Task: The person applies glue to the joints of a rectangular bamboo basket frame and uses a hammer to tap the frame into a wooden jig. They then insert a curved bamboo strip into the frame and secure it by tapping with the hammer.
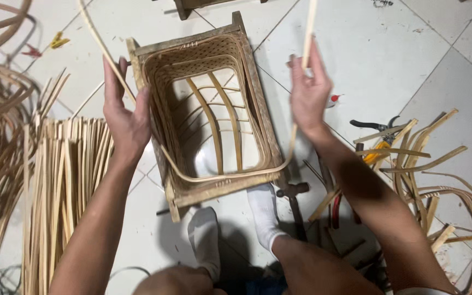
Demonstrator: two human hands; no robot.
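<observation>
Strip [230,176]: light, springy, bent round basket [208,109] rim | left hand [127,117], right hand [308,93] fingers pinched its ends | hold near bends.

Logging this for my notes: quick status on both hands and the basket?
Left hand and right hand each grip the bent cane strip. Strip loops around basket frame. Nothing obstructing.
</observation>
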